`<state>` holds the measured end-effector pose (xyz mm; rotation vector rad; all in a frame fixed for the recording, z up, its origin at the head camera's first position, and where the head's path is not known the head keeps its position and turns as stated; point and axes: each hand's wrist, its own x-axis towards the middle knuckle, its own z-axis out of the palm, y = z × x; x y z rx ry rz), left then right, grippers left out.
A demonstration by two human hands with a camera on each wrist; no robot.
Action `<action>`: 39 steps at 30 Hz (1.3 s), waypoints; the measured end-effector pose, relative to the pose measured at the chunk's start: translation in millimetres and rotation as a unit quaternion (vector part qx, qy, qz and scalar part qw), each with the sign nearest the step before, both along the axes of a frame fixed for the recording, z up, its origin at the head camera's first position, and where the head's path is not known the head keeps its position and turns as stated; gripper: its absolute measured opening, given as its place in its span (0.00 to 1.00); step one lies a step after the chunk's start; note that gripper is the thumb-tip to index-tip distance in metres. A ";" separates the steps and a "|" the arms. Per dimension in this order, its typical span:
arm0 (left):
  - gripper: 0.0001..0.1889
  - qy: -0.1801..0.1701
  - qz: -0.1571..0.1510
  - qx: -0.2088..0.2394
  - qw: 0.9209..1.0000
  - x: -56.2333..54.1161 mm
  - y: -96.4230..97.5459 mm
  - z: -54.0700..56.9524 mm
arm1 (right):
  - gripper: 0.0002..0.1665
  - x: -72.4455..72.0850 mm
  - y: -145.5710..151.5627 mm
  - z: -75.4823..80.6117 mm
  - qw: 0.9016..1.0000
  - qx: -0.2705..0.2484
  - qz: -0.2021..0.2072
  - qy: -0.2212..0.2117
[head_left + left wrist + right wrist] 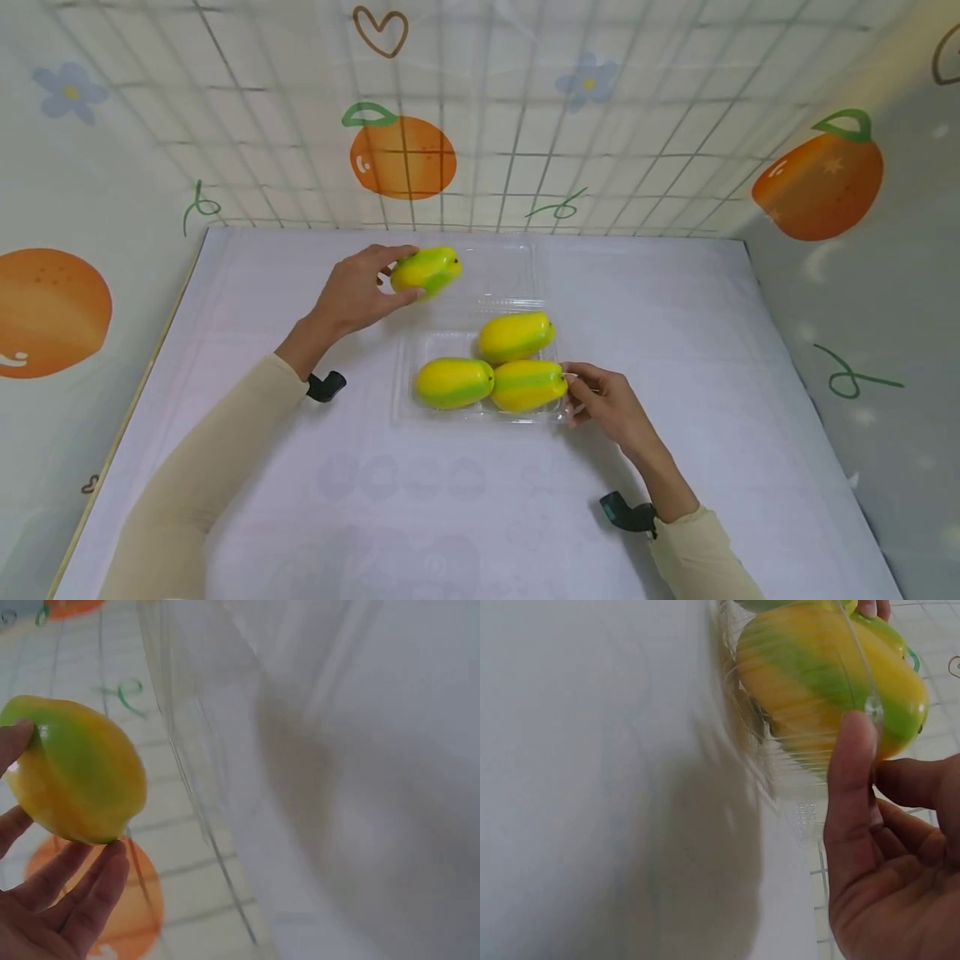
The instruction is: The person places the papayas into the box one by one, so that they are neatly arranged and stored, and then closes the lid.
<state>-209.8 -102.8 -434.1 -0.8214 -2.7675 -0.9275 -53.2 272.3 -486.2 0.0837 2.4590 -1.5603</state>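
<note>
My left hand (362, 286) holds a yellow-and-green papaya-like fruit (426, 271) between thumb and fingers, raised over the lid side of a clear plastic clamshell box (405, 407). The same fruit (79, 769) fills the left part of the left wrist view, fingertips against its skin. Three similar fruits lie in the box's near half: one at the back right (516, 335), one at the front left (454, 383), one at the front right (528, 386). With thumb and fingers, my right hand (606, 404) pinches the box's right rim (873, 709), beside the front right fruit.
The box's transparent lid (498, 271) lies folded open toward the back. A white cloth covers the table (315, 508). Behind it stands a grid wall under a thin printed sheet (517, 125), with printed side sheets left and right.
</note>
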 end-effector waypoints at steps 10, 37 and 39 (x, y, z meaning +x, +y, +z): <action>0.34 -0.023 -0.044 -0.043 0.998 26.0 24.5 -2.1 | 0.25 -1.4 -0.3 0.1 1.000 0.002 -0.003 -0.003; 0.31 -0.048 -0.069 -0.191 0.978 43.4 52.9 -12.3 | 0.25 -1.6 -0.2 -2.5 1.000 -0.002 -0.003 -0.006; 0.31 -0.051 -0.067 -0.202 0.976 43.4 54.9 -11.1 | 0.25 -1.5 -0.4 -2.2 1.000 -0.003 -0.003 -0.006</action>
